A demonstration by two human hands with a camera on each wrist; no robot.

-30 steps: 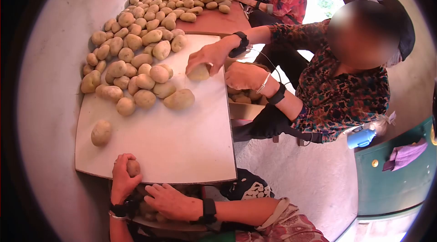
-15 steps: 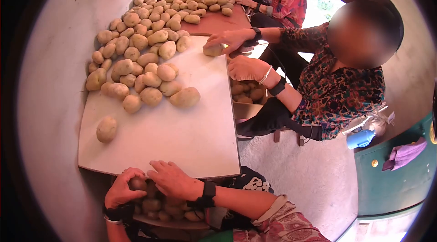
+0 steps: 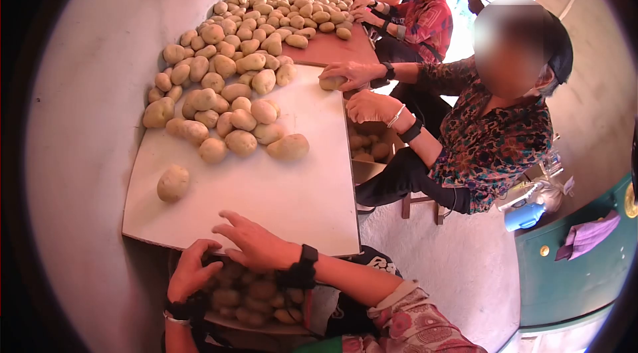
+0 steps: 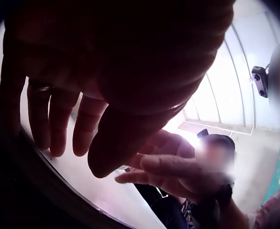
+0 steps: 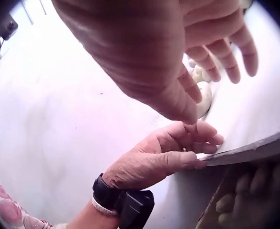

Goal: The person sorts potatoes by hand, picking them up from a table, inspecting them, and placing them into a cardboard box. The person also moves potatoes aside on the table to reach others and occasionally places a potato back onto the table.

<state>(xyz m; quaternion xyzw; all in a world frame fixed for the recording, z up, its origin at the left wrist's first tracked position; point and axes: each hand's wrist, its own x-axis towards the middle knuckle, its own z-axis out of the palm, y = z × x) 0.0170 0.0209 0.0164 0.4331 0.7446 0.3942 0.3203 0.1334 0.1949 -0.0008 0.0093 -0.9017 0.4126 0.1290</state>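
Observation:
At the near edge of the white tabletop (image 3: 239, 207), my left hand (image 3: 193, 270) hovers with loosely bent fingers and nothing in its grasp. The left wrist view shows its fingers (image 4: 63, 124) hanging down apart. Beside it my right hand (image 3: 258, 241) is spread palm down over the table edge, also holding nothing; the right wrist view shows the fingers (image 5: 221, 59) relaxed. Below both hands, potatoes (image 3: 256, 296) fill a container under the edge. One loose potato (image 3: 173, 183) lies on the tabletop, ahead of my left hand.
A long heap of potatoes (image 3: 239, 64) runs along the wall and onto a red tabletop (image 3: 332, 49). To the right, a seated person (image 3: 492, 134) holds a potato (image 3: 331, 83) at the table edge, above another box of potatoes (image 3: 369, 144). More people sit farther back.
The potato that my left hand held is out of its fingers. My right hand has moved up over the table edge, beside the left. The seated person's potato has moved to the table's right edge.

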